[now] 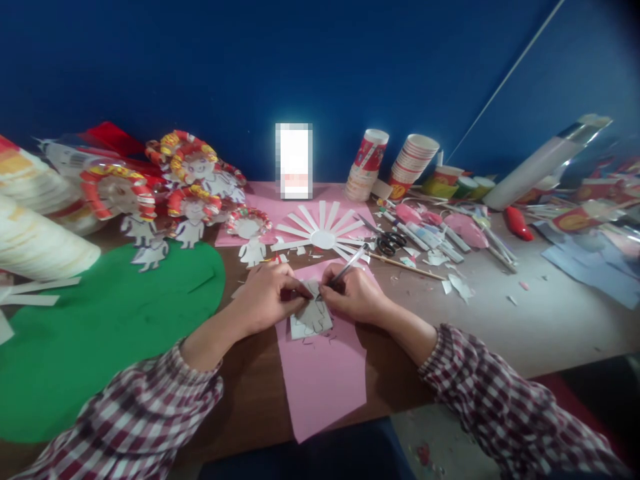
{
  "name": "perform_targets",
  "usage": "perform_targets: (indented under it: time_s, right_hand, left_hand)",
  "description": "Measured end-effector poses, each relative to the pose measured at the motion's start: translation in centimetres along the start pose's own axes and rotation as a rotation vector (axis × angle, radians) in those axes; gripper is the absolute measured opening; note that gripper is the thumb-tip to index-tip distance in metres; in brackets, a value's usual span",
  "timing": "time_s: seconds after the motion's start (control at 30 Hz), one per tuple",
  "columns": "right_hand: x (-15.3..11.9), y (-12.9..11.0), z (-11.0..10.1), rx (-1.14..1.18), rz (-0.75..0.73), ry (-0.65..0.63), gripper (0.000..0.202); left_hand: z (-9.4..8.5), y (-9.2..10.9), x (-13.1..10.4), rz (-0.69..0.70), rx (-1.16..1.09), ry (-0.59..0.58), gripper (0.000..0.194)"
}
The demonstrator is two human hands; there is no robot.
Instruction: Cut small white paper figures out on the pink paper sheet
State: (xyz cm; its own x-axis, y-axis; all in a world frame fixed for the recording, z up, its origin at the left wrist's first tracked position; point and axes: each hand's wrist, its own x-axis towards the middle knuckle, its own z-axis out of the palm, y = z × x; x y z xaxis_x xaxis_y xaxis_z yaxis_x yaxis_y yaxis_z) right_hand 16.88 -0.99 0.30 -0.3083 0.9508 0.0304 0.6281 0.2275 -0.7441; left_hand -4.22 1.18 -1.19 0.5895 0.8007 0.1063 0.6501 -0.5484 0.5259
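Observation:
My right hand [356, 291] grips a pen [353, 262] with its tip down on a small white piece of paper [311, 325]. Dark outlines are drawn on this paper. My left hand [274, 293] has its fingers closed together at the paper's upper left, holding it; what lies under the fingertips is partly hidden. Beneath the paper is a pink sheet [323, 380] with a few dark marks. Just beyond my hands lies a white paper cup cut into spread strips [323, 238]. A white figure cutout with a decorated ring [251, 251] stands close to my left hand.
A green sheet [115, 333] covers the table's left, with ringed paper figures [190, 223] behind it. Black scissors [390, 243], a wooden stick [407, 265], markers [425, 237] and scraps lie right. Stacked paper cups [367, 163] and a bright, blurred-out phone-like screen [294, 157] stand at the back.

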Motion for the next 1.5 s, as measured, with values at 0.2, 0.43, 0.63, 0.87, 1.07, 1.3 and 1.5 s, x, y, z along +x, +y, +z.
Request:
perform_targets:
  time_s: [0.2,0.43,0.63,0.87,1.07,1.3,1.5]
  right_hand:
    - [0.03,-0.1,-0.1,-0.023,-0.001,0.0,0.003]
    - [-0.05,0.1,-0.03,-0.021,-0.006,0.007,0.003]
    - [-0.07,0.2,0.11,0.006,-0.001,0.002,0.002]
    - [-0.03,0.08,0.11,0.017,0.016,-0.001,0.002]
    - [0.0,0.27,0.15,0.057,0.009,-0.014,0.002]
    - [-0.03,0.35,0.19,0.091,-0.006,-0.015,0.003]
    - [-0.05,0.17,0.06,0.064,0.0,-0.016,0.003]
  left_hand:
    - [-0.06,-0.01,0.01,-0.002,-0.003,-0.011,0.013]
    - [-0.08,0.08,0.02,0.006,-0.006,-0.001,0.013]
    - [-0.11,0.09,0.04,0.006,-0.006,-0.004,0.013]
    - [-0.15,0.15,0.03,0.007,-0.008,-0.005,0.014]
    - [-0.15,0.14,0.02,0.005,-0.007,-0.012,0.014]
    - [-0.16,0.14,0.02,0.009,-0.006,-0.001,0.014]
    - [-0.23,0.13,0.05,0.016,-0.003,-0.009,0.014]
